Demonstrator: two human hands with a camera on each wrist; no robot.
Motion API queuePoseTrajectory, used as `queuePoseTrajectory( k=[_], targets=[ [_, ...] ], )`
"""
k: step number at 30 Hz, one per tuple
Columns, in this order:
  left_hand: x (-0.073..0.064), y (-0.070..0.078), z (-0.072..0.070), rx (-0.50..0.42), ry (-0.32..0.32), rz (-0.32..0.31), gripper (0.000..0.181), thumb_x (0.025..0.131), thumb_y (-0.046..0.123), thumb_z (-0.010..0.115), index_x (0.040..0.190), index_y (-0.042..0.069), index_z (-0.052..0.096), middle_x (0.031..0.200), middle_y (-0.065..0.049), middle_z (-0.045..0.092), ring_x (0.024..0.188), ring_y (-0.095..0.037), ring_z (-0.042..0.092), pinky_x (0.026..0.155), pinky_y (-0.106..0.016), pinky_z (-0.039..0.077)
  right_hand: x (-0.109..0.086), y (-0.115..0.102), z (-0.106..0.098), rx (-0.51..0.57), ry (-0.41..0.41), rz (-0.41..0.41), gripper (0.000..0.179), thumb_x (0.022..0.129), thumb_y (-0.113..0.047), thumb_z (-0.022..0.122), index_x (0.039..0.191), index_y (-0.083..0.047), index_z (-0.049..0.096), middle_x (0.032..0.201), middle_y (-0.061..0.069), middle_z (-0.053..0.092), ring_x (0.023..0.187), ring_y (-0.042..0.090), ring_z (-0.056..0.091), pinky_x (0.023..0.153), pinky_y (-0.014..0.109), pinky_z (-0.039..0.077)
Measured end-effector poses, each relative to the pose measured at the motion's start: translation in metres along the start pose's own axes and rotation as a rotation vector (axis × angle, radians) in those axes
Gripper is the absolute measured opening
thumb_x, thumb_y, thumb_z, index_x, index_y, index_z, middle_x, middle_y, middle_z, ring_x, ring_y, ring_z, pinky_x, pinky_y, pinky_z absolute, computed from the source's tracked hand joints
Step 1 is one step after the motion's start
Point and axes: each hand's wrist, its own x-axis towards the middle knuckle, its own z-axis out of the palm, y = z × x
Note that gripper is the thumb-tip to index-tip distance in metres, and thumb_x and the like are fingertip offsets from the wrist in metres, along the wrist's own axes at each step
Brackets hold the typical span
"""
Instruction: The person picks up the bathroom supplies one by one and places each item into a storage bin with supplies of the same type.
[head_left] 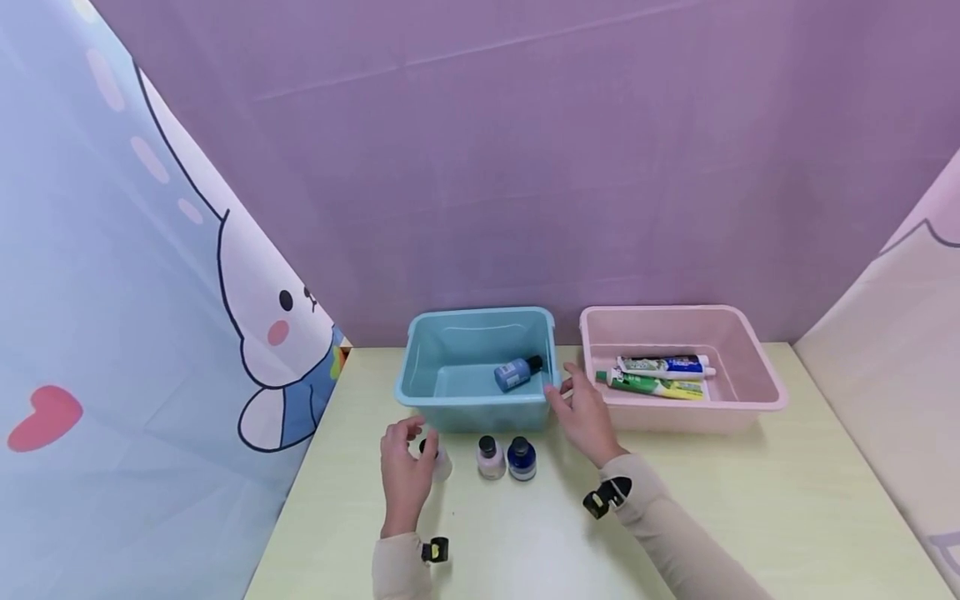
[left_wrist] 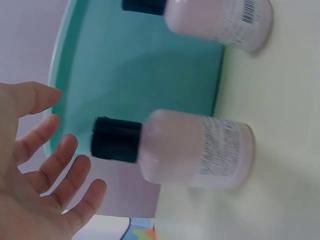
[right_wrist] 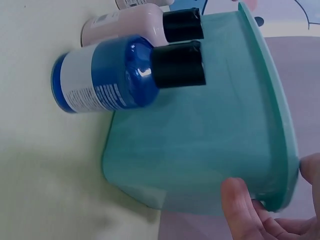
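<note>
From my head, my left fingers (head_left: 410,427) partly hide the pink bottle (head_left: 443,465) at seven o'clock from the teal basket (head_left: 480,417). Fine print on the tubes (head_left: 656,386) at three (green one included) is too small to read. My left wrist view crops a second bottle (left_wrist: 217,22) at one; the right, the farthest bottle (right_wrist: 137,3) at twelve and my right fingers (right_wrist: 239,202) at four.

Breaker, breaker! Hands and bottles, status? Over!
Left hand empty, close to upright pale-pink, black-capped cylindrical bottle. Right hand gripping teal plastic bin by its rim. Nothing seen blocking left hand.
</note>
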Motion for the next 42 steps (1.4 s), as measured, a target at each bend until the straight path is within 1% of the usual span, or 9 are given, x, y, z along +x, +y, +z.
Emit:
queuePoseTrajectory(
  k=[5, 11, 16, 21, 25, 29, 33, 38, 42],
  targets=[
    [-0.004, -0.008, 0.002, 0.006, -0.029, -0.039, 0.031, 0.092, 0.017, 0.075, 0.119, 0.008, 0.066, 0.111, -0.017, 0.06, 0.104, -0.026, 0.052, 0.088, -0.042, 0.044, 0.002, 0.001, 0.008, -0.009, 0.018, 0.0, 0.059, 0.105, -0.038, 0.055, 0.15, -0.001, 0.041, 0.112, 0.016, 0.064, 0.082, 0.02, 0.063, 0.068, 0.03, 0.052],
    [-0.01, -0.019, 0.005, 0.026, -0.034, -0.056, 0.032, 0.09, 0.018, 0.077, 0.119, 0.009, 0.067, 0.108, -0.012, 0.059, 0.103, -0.027, 0.053, 0.087, -0.04, 0.044, 0.004, 0.002, 0.013, 0.006, 0.052, 0.008, 0.05, 0.106, -0.038, 0.053, 0.143, -0.005, 0.049, 0.108, 0.013, 0.064, 0.086, 0.022, 0.06, 0.069, 0.029, 0.05],
    [-0.015, -0.024, 0.006, 0.029, -0.037, -0.084, 0.033, 0.09, 0.02, 0.078, 0.119, 0.01, 0.067, 0.107, -0.01, 0.059, 0.1, -0.027, 0.055, 0.087, -0.04, 0.045, 0.005, 0.007, 0.016, 0.059, 0.036, 0.027, 0.048, 0.107, -0.039, 0.051, 0.142, -0.005, 0.049, 0.114, 0.013, 0.061, 0.092, 0.022, 0.061, 0.072, 0.028, 0.052],
    [-0.017, -0.028, 0.007, 0.056, -0.043, -0.078, 0.034, 0.091, 0.022, 0.078, 0.12, 0.01, 0.066, 0.108, -0.008, 0.062, 0.1, -0.024, 0.057, 0.087, -0.04, 0.047, 0.004, 0.009, 0.017, 0.109, 0.013, 0.031, 0.049, 0.108, -0.04, 0.049, 0.141, -0.004, 0.048, 0.117, 0.015, 0.058, 0.093, 0.023, 0.06, 0.074, 0.029, 0.052],
    [-0.017, -0.032, 0.007, 0.053, -0.036, -0.07, 0.034, 0.089, 0.023, 0.08, 0.118, 0.01, 0.067, 0.106, -0.007, 0.064, 0.099, -0.022, 0.058, 0.088, -0.04, 0.048, 0.003, 0.01, 0.018, 0.125, 0.024, 0.027, 0.05, 0.108, -0.041, 0.049, 0.141, -0.003, 0.049, 0.118, 0.015, 0.058, 0.095, 0.024, 0.059, 0.076, 0.03, 0.051],
    [-0.018, -0.036, 0.009, 0.046, -0.02, -0.068, 0.033, 0.088, 0.023, 0.082, 0.115, 0.011, 0.068, 0.106, -0.004, 0.066, 0.1, -0.021, 0.06, 0.089, -0.04, 0.048, 0.002, 0.012, 0.02, 0.143, 0.038, 0.023, 0.054, 0.107, -0.046, 0.049, 0.141, -0.004, 0.049, 0.128, 0.017, 0.058, 0.111, 0.029, 0.06, 0.088, 0.04, 0.056],
    [-0.019, -0.039, 0.01, 0.044, 0.0, -0.073, 0.034, 0.086, 0.024, 0.084, 0.114, 0.011, 0.07, 0.106, -0.003, 0.067, 0.1, -0.02, 0.061, 0.089, -0.042, 0.05, 0.001, 0.012, 0.021, 0.163, 0.037, 0.031, 0.057, 0.107, -0.048, 0.048, 0.143, -0.004, 0.047, 0.14, 0.019, 0.055, 0.128, 0.035, 0.057, 0.102, 0.051, 0.053],
    [-0.019, -0.04, 0.01, 0.041, 0.034, -0.058, 0.034, 0.083, 0.022, 0.086, 0.112, 0.01, 0.073, 0.105, -0.004, 0.07, 0.098, -0.021, 0.062, 0.087, -0.044, 0.051, 0.0, 0.011, 0.021, 0.172, 0.032, 0.039, 0.055, 0.107, -0.047, 0.047, 0.142, -0.005, 0.047, 0.142, 0.02, 0.054, 0.132, 0.037, 0.055, 0.105, 0.052, 0.051],
    [-0.018, -0.04, 0.01, 0.043, 0.056, -0.052, 0.034, 0.08, 0.022, 0.088, 0.11, 0.011, 0.075, 0.104, -0.004, 0.071, 0.098, -0.021, 0.062, 0.086, -0.042, 0.051, 0.001, 0.011, 0.021, 0.179, 0.029, 0.039, 0.054, 0.108, -0.046, 0.047, 0.143, -0.005, 0.046, 0.142, 0.02, 0.054, 0.133, 0.037, 0.054, 0.106, 0.053, 0.05]
  ],
)
